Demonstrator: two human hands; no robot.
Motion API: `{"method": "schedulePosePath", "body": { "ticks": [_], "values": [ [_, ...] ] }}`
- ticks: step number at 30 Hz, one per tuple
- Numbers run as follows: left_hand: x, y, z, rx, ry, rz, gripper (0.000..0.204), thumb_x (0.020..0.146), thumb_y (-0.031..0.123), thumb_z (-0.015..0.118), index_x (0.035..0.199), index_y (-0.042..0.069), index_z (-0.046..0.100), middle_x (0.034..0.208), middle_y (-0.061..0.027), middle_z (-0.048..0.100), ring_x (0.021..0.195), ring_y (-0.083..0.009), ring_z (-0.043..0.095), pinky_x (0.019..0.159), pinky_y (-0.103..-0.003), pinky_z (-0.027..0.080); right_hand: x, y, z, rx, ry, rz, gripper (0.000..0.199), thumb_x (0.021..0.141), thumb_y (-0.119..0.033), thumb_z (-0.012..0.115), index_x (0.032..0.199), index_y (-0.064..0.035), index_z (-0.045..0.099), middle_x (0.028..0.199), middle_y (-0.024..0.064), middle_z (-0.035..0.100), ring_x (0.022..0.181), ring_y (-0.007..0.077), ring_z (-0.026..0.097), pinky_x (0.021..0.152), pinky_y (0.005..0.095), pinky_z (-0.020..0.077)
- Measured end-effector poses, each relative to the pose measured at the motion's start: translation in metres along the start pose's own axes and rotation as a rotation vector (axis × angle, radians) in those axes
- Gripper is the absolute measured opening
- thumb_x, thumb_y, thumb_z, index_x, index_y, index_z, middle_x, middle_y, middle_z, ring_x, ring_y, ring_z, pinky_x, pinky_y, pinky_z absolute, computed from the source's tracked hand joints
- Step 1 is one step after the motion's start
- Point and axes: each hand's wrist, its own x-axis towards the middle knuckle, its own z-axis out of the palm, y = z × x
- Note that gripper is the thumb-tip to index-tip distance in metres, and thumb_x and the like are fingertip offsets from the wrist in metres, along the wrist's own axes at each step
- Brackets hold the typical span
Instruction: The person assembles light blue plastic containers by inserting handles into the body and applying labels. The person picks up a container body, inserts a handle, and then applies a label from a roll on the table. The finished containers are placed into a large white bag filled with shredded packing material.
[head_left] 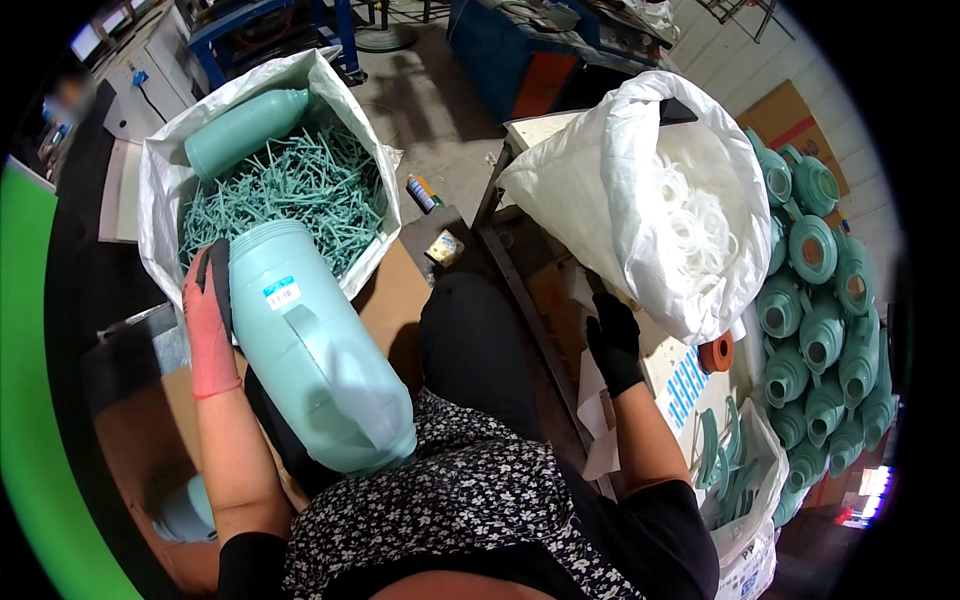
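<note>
A large pale teal plastic jug point(325, 365) with a moulded handle and a small blue-and-white label lies tilted across my lap, its threaded neck pointing away. My left hand point(207, 315), in a pink and black glove, grips its left side near the neck. Off to the right, my right hand point(613, 340) wears a black glove and is beside the edge of a worktable point(660, 365). Its thumb stands apart from the fingers, and I see nothing held in it. Nearest to it is a white woven sack point(600, 160) of translucent white rings point(690, 225).
Ahead on the left, a white sack point(160, 190) holds teal plastic scraps point(290, 190) and a teal bottle point(245, 130). A sticker sheet point(688, 385) and a brown tape roll point(716, 352) lie on the table. Teal jugs point(820, 335) are stacked at far right, behind a bag of handles point(735, 465).
</note>
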Motion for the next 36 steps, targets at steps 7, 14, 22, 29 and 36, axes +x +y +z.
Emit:
{"method": "schedulePosePath", "body": {
  "ticks": [7, 14, 22, 29, 36],
  "values": [
    [0.001, 0.003, 0.001, 0.025, -0.034, 0.011, 0.025, 0.095, 0.022, 0.053, 0.101, 0.000, 0.063, 0.086, 0.0002, 0.060, 0.078, -0.0081, 0.052, 0.071, -0.022, 0.042, -0.002, 0.003, 0.001, -0.021, -0.016, -0.008, 0.041, 0.081, -0.014, 0.062, 0.121, -0.0076, 0.058, 0.121, 0.0146, 0.059, 0.112, 0.0324, 0.055, 0.096, 0.0419, 0.0433],
    [0.005, -0.009, -0.001, 0.065, 0.031, 0.043, 0.028, 0.095, 0.022, 0.052, 0.105, -0.001, 0.063, 0.091, -0.0043, 0.062, 0.082, -0.0112, 0.054, 0.076, -0.024, 0.043, -0.001, 0.014, 0.011, -0.049, 0.007, -0.021, 0.041, 0.079, -0.019, 0.064, 0.119, -0.0113, 0.060, 0.120, 0.0120, 0.060, 0.112, 0.0307, 0.055, 0.095, 0.0425, 0.0448],
    [0.004, 0.003, 0.001, 0.204, 0.022, 0.042, 0.032, 0.096, 0.027, 0.049, 0.107, 0.000, 0.063, 0.092, -0.0070, 0.063, 0.084, -0.0138, 0.055, 0.079, -0.027, 0.043, -0.001, 0.013, 0.011, -0.089, 0.022, -0.033, 0.039, 0.079, -0.018, 0.064, 0.118, -0.0120, 0.060, 0.120, 0.0118, 0.060, 0.109, 0.0308, 0.056, 0.093, 0.0420, 0.0457],
    [0.010, -0.011, -0.006, 0.099, 0.013, 0.020, 0.034, 0.096, 0.028, 0.050, 0.107, -0.001, 0.062, 0.093, -0.0080, 0.063, 0.085, -0.0153, 0.055, 0.079, -0.027, 0.043, 0.014, -0.001, -0.002, -0.003, -0.149, 0.241, 0.042, 0.081, -0.018, 0.059, 0.123, -0.0146, 0.058, 0.123, 0.0119, 0.058, 0.114, 0.0299, 0.055, 0.096, 0.0408, 0.0447],
    [0.011, -0.009, 0.000, 0.141, 0.005, 0.043, 0.034, 0.096, 0.028, 0.050, 0.109, -0.001, 0.062, 0.094, -0.0067, 0.063, 0.086, -0.0145, 0.055, 0.081, -0.027, 0.043, 0.007, 0.020, 0.013, -0.017, -0.097, 0.232, 0.042, 0.081, -0.018, 0.059, 0.123, -0.0160, 0.058, 0.122, 0.0129, 0.059, 0.112, 0.0330, 0.056, 0.096, 0.0429, 0.0447]
  ]
}}
